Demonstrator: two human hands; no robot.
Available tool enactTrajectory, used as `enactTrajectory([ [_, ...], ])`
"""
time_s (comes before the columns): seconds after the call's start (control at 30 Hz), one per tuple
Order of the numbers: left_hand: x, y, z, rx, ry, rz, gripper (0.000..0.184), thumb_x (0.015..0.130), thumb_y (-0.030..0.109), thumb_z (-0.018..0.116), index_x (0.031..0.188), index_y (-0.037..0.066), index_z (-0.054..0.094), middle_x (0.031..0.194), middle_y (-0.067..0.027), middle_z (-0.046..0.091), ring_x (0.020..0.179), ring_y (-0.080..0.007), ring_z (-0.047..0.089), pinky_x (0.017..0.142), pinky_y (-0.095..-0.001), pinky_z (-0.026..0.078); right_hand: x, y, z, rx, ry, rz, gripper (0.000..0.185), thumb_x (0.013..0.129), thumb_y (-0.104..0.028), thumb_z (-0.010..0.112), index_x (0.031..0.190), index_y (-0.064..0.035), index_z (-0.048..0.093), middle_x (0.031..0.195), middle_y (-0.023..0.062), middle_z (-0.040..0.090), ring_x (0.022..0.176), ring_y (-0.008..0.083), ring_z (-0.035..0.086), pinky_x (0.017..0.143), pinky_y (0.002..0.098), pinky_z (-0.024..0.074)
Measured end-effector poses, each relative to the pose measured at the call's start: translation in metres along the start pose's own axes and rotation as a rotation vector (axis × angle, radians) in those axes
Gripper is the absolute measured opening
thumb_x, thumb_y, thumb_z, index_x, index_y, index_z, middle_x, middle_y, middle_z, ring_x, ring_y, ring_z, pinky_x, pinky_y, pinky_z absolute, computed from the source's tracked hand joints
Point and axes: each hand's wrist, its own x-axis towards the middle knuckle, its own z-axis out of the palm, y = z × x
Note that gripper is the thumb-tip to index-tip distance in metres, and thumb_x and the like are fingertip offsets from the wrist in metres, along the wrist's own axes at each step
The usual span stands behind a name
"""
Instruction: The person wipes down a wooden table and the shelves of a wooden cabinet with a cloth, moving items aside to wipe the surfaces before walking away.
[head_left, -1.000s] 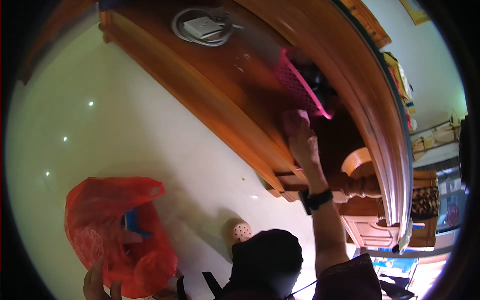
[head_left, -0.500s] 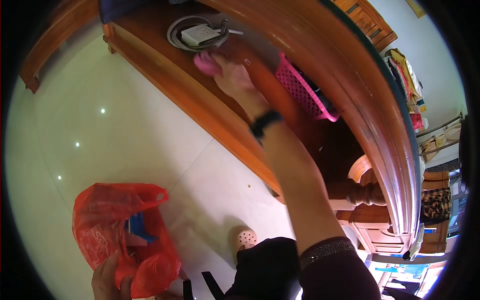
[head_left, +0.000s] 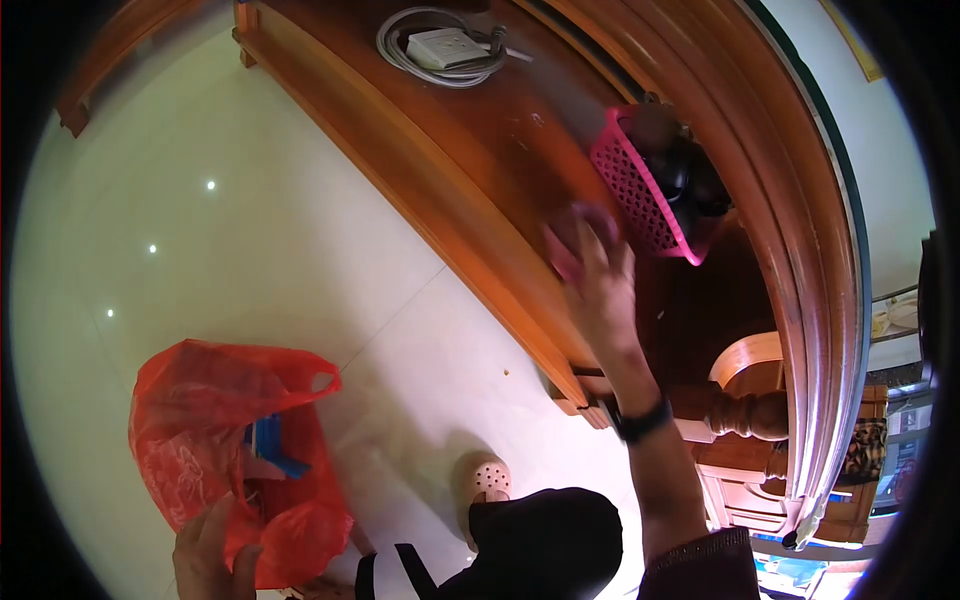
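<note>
On the low wooden shelf (head_left: pixel 480 135), near its front edge, lies a pink cloth (head_left: pixel 563 248), blurred, under the right hand (head_left: pixel 606 290). That hand has its fingers bent over the cloth and holds it against the wood, and a black band (head_left: pixel 645 421) circles the wrist. Just beyond the fingers stands a pink basket (head_left: pixel 634 185), tilted in view, with dark things (head_left: pixel 682 182) inside, too dim to name. Farther along the shelf, well apart from the hand, a white socket block (head_left: pixel 447 46) lies within a coil of grey cable (head_left: pixel 465 80). Below, on the pale floor (head_left: pixel 300 270), sits a red plastic bag (head_left: pixel 190 400), its mouth open around something blue (head_left: pixel 268 445). At the bag's near side is the left hand (head_left: pixel 207 552), thumb apart from the fingers; I cannot tell whether it grips the plastic. Between bag and shelf show a beige clog (head_left: pixel 487 473) and a black trouser leg (head_left: pixel 550 540)
</note>
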Motion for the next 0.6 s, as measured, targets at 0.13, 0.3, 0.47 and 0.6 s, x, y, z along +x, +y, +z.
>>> enactTrajectory([
  [0.13,-0.004,0.011,-0.007,0.044,0.061,0.050,0.057,0.061,0.005,0.073,0.115,-0.002,0.056,0.100,-0.0184,0.062,0.090,-0.0347,0.059,0.080,-0.0397,0.047,0.105,-0.017,0.048,-0.007,-0.237,0.098,0.053,0.073,-0.009,0.058,0.125,-0.0058,0.046,0.123,0.0250,0.048,0.107,0.0430,0.049,0.091,0.0488,0.0418],
  [0.3,-0.023,0.021,-0.022,0.040,-0.050,-0.116,0.046,0.082,0.006,0.058,0.127,0.005,0.050,0.121,-0.0208,0.056,0.108,-0.0390,0.054,0.089,-0.0427,0.045,0.201,-0.029,0.032,0.039,-0.480,-0.088,0.043,0.077,-0.020,0.060,0.118,-0.0069,0.055,0.125,0.0201,0.050,0.116,0.0342,0.049,0.093,0.0481,0.0418],
  [0.47,-0.034,0.021,-0.023,0.091,-0.067,-0.211,0.046,0.083,0.009,0.059,0.128,0.005,0.049,0.117,-0.0228,0.056,0.103,-0.0404,0.055,0.087,-0.0433,0.045,0.255,-0.053,0.104,-0.155,-0.312,-0.155,0.041,0.080,-0.024,0.058,0.117,-0.0078,0.057,0.123,0.0129,0.051,0.113,0.0311,0.050,0.090,0.0471,0.0424],
  [0.6,-0.044,0.028,-0.022,0.102,-0.039,-0.192,0.045,0.084,0.010,0.060,0.127,0.005,0.049,0.112,-0.0244,0.057,0.100,-0.0405,0.056,0.086,-0.0434,0.046,0.254,-0.075,0.109,-0.252,-0.305,-0.087,0.040,0.080,-0.017,0.056,0.118,-0.0075,0.059,0.126,0.0088,0.042,0.117,0.0300,0.039,0.089,0.0544,0.0345],
])
